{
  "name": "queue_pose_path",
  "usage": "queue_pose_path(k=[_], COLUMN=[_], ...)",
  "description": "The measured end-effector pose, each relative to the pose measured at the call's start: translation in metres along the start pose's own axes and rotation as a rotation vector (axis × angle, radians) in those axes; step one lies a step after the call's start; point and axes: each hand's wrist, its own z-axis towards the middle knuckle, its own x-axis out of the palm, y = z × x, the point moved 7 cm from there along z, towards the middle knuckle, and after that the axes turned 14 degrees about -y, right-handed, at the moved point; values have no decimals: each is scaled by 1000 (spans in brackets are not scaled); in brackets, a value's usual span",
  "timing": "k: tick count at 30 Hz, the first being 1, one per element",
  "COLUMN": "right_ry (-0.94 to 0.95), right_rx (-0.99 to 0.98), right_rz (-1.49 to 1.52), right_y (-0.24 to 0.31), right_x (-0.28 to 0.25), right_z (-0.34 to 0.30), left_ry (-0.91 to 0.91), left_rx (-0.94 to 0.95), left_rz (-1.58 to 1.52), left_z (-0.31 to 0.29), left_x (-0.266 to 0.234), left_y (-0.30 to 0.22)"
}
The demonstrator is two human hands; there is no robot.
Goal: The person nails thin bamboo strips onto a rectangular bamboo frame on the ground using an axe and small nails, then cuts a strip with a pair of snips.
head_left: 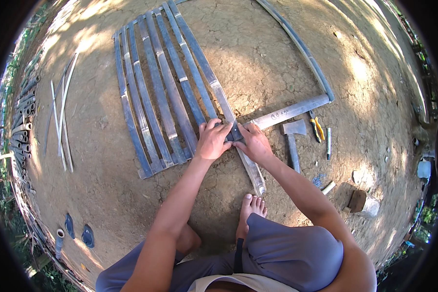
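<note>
Head view: at frame centre, left hand (213,140) and right hand (254,144) pinched the bamboo joint (235,133) from opposite sides, apparently to keep it aligned; slatted panel (161,97) lay upper left.

1. Slatted panel of long grey-brown bamboo strips (159,88): smooth faces, faint sheen, paler node bands.
2. Straight pale bamboo rail (304,105): smooth, weathered-looking.
3. Grey wedge-shaped hatchet head (294,127): metal, dull and scuffed.
4. Yellow-and-black pliers (318,128): handle covers look like plastic.
5. Loose grey trousers (297,250): matt cloth.
6. Brown ground (97,121): dry earth, matt, rough, cracked.
</note>
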Motion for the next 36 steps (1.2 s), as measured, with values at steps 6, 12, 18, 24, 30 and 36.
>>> queue_pose_path(k=[6,12,18,24,30,36], right_ry=[-76,-78,-102,-266,-93,98], right_rx=[-16,2,60,285,488,860], right_rz=[36,54,33,-365,-333,-55], right_y=[-4,-7,-14,-57,-133,-161], right_x=[6,3,-13,-75,-94,-93], right_z=[-2,-2,-7,-53,-116,-100], left_ry=[-4,42,-133,-92,184,171], left_rx=[-16,-25,-69,6,-72,-111], left_rz=[30,21,-12,-33,72,49], left_z=[-4,-1,66,148,162,157], left_x=[3,5,-16,37,95,95], left_y=[2,1,21,45,50,57])
